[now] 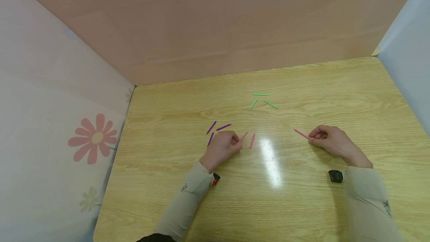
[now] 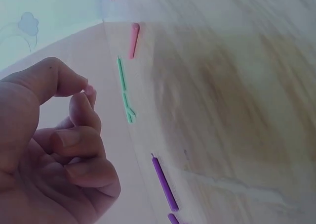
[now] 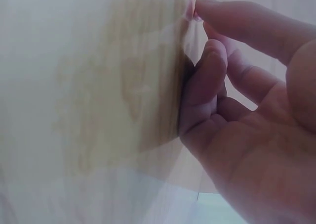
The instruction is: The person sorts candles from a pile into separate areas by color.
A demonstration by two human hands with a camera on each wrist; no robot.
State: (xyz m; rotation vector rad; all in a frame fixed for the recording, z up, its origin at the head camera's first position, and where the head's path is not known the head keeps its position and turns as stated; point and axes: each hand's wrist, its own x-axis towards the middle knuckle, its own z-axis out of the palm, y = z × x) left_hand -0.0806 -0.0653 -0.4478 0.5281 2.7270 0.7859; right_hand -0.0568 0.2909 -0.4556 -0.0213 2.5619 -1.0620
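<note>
Left hand (image 1: 223, 145): fingers curled, pinching one pink stick (image 1: 243, 136) at its tip, low over the table (image 1: 336, 92).
Right hand (image 1: 327, 139): pinching the end of another pink stick (image 1: 302, 134).
Third pink stick (image 1: 252, 141): lying flat between the hands.
Purple sticks (image 1: 211, 127): three, beside the left hand.
Green sticks (image 1: 260, 94): three, farther back, centre.

beige long sleeves (image 1: 188, 197), small black wrist devices (image 1: 335, 176).
</note>
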